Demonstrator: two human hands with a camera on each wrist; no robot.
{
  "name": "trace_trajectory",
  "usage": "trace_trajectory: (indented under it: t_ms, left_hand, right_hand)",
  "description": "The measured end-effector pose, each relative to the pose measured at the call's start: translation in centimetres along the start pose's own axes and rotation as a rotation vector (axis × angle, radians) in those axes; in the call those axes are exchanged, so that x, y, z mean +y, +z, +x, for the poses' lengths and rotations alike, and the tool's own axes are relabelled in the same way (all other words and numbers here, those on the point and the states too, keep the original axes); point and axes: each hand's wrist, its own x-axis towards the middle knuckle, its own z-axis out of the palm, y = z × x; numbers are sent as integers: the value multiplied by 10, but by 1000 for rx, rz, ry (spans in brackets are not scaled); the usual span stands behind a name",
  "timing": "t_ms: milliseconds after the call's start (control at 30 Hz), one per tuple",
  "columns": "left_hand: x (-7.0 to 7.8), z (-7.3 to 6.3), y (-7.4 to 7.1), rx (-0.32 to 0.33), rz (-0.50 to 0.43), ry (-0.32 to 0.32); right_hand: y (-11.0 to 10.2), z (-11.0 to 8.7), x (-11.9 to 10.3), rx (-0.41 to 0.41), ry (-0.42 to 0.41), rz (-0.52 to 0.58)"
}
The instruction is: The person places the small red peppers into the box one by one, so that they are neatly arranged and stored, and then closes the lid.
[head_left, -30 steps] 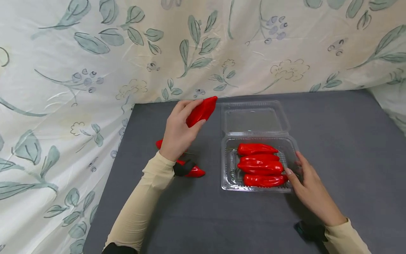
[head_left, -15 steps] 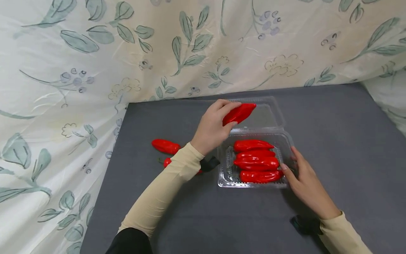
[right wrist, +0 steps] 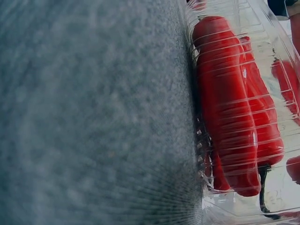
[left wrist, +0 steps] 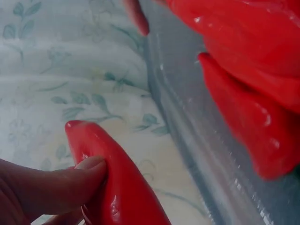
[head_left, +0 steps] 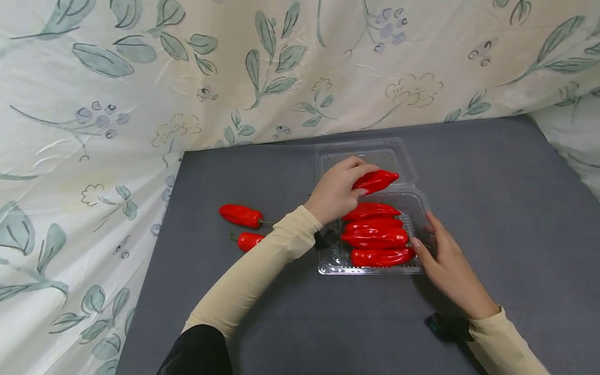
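My left hand (head_left: 335, 190) pinches a glossy red pepper (head_left: 377, 181) between thumb and fingers, above the hinge side of a clear plastic clamshell box (head_left: 328, 269). In the left wrist view the thumb presses on this held pepper (left wrist: 124, 190), whose tip points up. Several red peppers (head_left: 375, 238) lie side by side in the box's base; one in the far row is partly covered by the left hand. At the box's right wall, my right hand (head_left: 452, 268) holds the rim, thumb on the near side and fingers outside. Through the clear wall, the right wrist view shows peppers (right wrist: 225, 103).
Two more red peppers lie on the grey tabletop (head_left: 281, 333) to the left: one whole pepper (head_left: 240, 215), and another pepper (head_left: 247, 240) partly behind the left sleeve. The box's open lid (head_left: 394, 156) lies flat toward the leaf-patterned curtain (head_left: 347, 78).
My left hand has carried its pepper rightward from beside the box, then lower over the hinge side. Two loose peppers have come into sight. The right hand keeps its hold on the box.
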Motion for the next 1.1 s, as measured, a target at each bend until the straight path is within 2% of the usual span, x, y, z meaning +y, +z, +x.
trace_trajectory:
  t_ms: [233,567,700,967,1100]
  left_hand:
    - [1,6,18,-107,19,-5]
    - [-1,6,38,-239,46,-31]
    - [-3,5,43,-255,41,-37]
    - [-8,5,48,-232,94,-14]
    - [-8,4,46,-225,90,-15]
  right_hand:
    - [1,0,0,1,-2,-3]
    - [3,-2,0,15,-3,6]
    - [4,-3,0,32,-17,16]
    - [5,-3,0,36,-9,8]
    - [5,-3,0,32,-2,7]
